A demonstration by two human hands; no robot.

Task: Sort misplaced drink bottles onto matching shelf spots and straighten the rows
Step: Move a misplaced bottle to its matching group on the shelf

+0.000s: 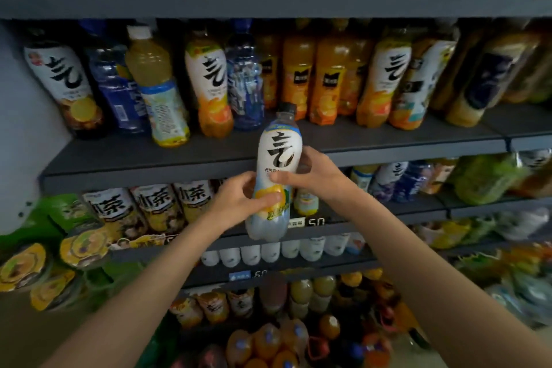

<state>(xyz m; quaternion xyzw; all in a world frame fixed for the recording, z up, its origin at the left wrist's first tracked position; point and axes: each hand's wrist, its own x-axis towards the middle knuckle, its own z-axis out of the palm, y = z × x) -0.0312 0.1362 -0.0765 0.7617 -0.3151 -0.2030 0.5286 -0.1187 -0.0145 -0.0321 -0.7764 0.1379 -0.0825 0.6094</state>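
Bottle [276,176], white label with a large black character, dark cap, yellow fruit print low on the label, clear base: held upright in the air in front of the dark shelf [179,155], touching no shelf. It is gripped by both hands. Left hand [239,200]: fingers curled round the lower label from the left, thumb laid across the yellow print. Right hand [313,173]: fingers wrapped round the middle of the label from the right, thumb on the front.

Row on the shelf behind, left to right: like white-label bottle [64,81] with a dark lower part, leaning; blue bottle [115,89]; pale yellow bottle [156,84] with a white cap, leaning; white-and-orange bottle [210,81]; clear blue bottle [245,81]; orange juice bottles [310,75], side by side; two more white-label bottles [406,78], tilted; dark-label bottles [484,81] at far right, blurred.

Upper shelf: bottle bases in blue, white, green and red, seen only in part.

Next shelf down: tea bottles [149,206] with white labels at left; mixed bottles at right, blurred. Price tag [316,222] reading 50 on that shelf's edge, just right of the held bottle's base.

Lower shelves: white caps [268,251] in a row; orange and yellow bottles below, indistinct.
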